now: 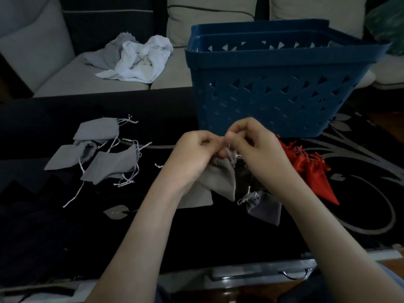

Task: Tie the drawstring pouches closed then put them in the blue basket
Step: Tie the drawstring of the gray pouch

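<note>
The fingers (239,131) of the right hand (256,147) and left hand (195,150) are curled tight, pinching the cord (232,154) of a grey pouch (222,179) held just above the surface (54,215). Tying looks to be the step in hand. The next move probably calls for pulling the knot snug, then lifting the pouch over the rim of the basket (273,99) just behind. Its inside is hidden. Untied pouches (109,165) lie left, red pouches (312,171) right.
</note>
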Tool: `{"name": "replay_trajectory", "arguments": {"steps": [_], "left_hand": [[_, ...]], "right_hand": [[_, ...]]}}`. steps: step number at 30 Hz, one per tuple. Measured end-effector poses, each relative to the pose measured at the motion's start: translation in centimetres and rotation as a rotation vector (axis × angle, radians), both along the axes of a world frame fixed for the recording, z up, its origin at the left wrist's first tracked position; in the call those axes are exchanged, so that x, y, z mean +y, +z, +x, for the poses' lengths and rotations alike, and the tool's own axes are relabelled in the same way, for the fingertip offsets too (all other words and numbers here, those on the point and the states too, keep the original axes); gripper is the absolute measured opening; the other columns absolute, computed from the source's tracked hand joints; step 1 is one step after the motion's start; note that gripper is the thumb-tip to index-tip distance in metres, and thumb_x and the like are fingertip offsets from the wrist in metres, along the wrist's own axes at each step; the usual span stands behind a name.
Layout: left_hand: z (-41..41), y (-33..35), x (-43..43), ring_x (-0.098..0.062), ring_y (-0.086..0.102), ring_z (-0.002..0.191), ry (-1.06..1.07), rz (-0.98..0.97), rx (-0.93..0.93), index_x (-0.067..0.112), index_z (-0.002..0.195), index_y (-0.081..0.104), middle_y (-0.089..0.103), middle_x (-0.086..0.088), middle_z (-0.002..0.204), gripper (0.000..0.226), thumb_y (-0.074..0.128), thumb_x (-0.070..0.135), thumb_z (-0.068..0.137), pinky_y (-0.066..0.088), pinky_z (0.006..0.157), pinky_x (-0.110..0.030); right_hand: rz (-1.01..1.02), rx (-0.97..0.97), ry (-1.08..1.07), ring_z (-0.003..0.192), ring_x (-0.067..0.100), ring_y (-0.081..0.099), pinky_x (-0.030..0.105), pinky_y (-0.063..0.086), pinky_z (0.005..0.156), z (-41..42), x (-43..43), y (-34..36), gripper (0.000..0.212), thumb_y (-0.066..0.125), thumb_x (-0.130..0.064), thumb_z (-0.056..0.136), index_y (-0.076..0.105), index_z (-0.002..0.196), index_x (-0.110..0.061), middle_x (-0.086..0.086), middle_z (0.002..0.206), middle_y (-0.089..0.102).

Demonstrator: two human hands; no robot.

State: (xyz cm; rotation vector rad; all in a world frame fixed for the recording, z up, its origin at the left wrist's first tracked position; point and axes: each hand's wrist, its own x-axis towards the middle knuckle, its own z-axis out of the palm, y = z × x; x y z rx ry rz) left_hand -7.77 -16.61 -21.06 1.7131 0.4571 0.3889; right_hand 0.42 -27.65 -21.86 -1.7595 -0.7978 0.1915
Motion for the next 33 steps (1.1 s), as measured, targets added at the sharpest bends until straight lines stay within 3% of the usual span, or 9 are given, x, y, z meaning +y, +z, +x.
{"name": "replay_trajectory", "arguments": {"steps": [3,7,10,15,21,25,27,30,33], "left_hand": [[0.1,0.0,-0.3,-0.001,0.062,0.06,0.001,-0.05,-0.066,0.011,0.075,0.068,0.067,0.005,0.062,0.019,0.058,0.01,0.092,0.045,0.059,-0.013],[0.2,-0.2,-0.5,-0.006,0.064,0.07,0.037,-0.072,-0.124,0.014,0.079,0.07,0.069,0.003,0.07,0.018,0.058,0.01,0.092,0.049,0.067,-0.017],[0.3,-0.3,-0.6,-0.005,0.064,0.074,0.062,-0.046,-0.144,0.016,0.08,0.071,0.07,0.004,0.073,0.018,0.059,0.012,0.091,0.048,0.071,-0.019],[0.4,-0.4,-0.3,-0.007,0.066,0.078,0.105,0.104,-0.123,0.023,0.078,0.073,0.072,0.006,0.075,0.017,0.062,0.018,0.09,0.05,0.079,-0.029],[0.2,0.4,-0.5,-0.004,0.065,0.078,0.114,0.177,-0.17,0.022,0.079,0.072,0.071,0.008,0.076,0.018,0.06,0.017,0.092,0.05,0.077,-0.024],[0.1,0.6,-0.5,-0.003,0.063,0.077,0.094,0.216,-0.277,0.018,0.078,0.068,0.068,0.009,0.074,0.019,0.058,0.012,0.092,0.047,0.074,-0.021],[0.0,0.6,-0.5,-0.006,0.062,0.084,0.123,0.285,-0.319,0.025,0.076,0.067,0.066,0.011,0.075,0.021,0.058,0.014,0.092,0.047,0.076,-0.018],[-0.2,0.6,-1.0,-0.005,0.051,0.094,0.237,0.524,-0.256,0.036,0.074,0.063,0.058,0.011,0.079,0.022,0.061,0.02,0.089,0.039,0.078,-0.006],[-0.1,0.4,-0.9,-0.003,0.049,0.093,0.235,0.537,-0.26,0.033,0.08,0.067,0.056,0.004,0.084,0.013,0.063,0.025,0.088,0.038,0.077,-0.005]], "right_hand": [[-0.14,0.005,0.096,0.068,0.003,0.054,0.02,0.043,0.068,0.1,0.1,-0.2,0.017,0.058,-0.027,0.092,0.063,0.102,-0.014,-0.002,0.077,0.062],[-0.095,0.139,0.176,0.066,0.008,0.051,0.018,0.04,0.059,0.1,0.1,0.0,0.018,0.058,-0.014,0.093,0.067,0.092,0.0,0.007,0.074,0.06],[-0.045,0.219,0.134,0.065,0.017,0.047,0.025,0.038,0.061,0.3,0.2,0.0,0.015,0.062,-0.012,0.09,0.062,0.081,0.0,0.013,0.072,0.057],[-0.043,0.164,0.139,0.045,0.0,0.039,0.013,0.031,0.048,0.1,0.1,0.3,0.023,0.063,-0.012,0.089,0.053,0.068,-0.013,0.002,0.059,0.051],[0.031,0.094,0.144,0.054,0.004,0.039,0.021,0.032,0.056,0.1,0.1,0.6,0.023,0.062,-0.013,0.089,0.054,0.068,-0.019,-0.01,0.055,0.046],[0.069,0.052,0.159,0.058,0.008,0.039,0.023,0.033,0.057,0.0,-0.2,1.1,0.02,0.061,-0.013,0.09,0.055,0.072,-0.016,-0.003,0.06,0.044],[0.066,0.027,0.176,0.058,0.008,0.039,0.023,0.033,0.056,0.0,-0.4,1.3,0.016,0.06,-0.014,0.091,0.056,0.075,-0.014,-0.003,0.059,0.044],[0.048,0.115,0.24,0.058,0.012,0.04,0.021,0.032,0.053,0.1,-0.7,1.4,0.015,0.057,-0.014,0.092,0.057,0.078,-0.011,-0.004,0.059,0.046],[0.108,0.242,0.227,0.06,0.018,0.038,0.024,0.032,0.053,0.1,-0.8,1.3,0.018,0.057,-0.014,0.092,0.057,0.075,-0.014,0.007,0.063,0.046]]}}
